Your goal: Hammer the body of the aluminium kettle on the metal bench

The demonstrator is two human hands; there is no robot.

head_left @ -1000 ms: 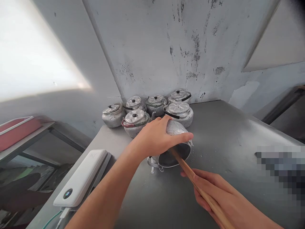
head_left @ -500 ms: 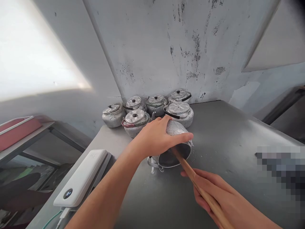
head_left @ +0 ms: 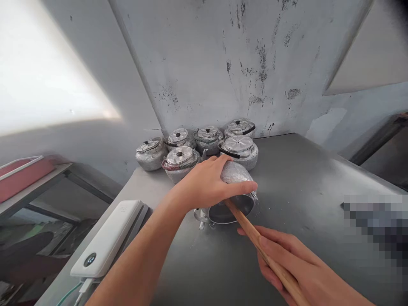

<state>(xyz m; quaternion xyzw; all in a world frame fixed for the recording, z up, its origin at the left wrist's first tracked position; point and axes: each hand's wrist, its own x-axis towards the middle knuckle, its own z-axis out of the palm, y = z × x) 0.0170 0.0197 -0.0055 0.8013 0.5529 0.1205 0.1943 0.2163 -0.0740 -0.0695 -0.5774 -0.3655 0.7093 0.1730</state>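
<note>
A small hammered metal kettle [head_left: 237, 172] lies on its side on the steel table [head_left: 302, 178], its open mouth facing me. My left hand [head_left: 207, 185] is clamped over its top, thumb along the rim, holding it down. My right hand [head_left: 296, 265] is closed round a wooden stick [head_left: 251, 231], whose far end reaches into the kettle's mouth. A lid-like metal piece [head_left: 201, 216] lies on the table by the kettle's left side.
Several lidded metal kettles [head_left: 239, 146] stand in a cluster against the stained wall behind. A white power bank [head_left: 108, 238] with a cable lies at the table's left edge. A blurred-out patch [head_left: 376, 225] sits on the right. A red-topped shelf [head_left: 22, 174] is at far left.
The stick's tip has shifted slightly inside the kettle's mouth and my right hand has moved a little. My left hand keeps its hold.
</note>
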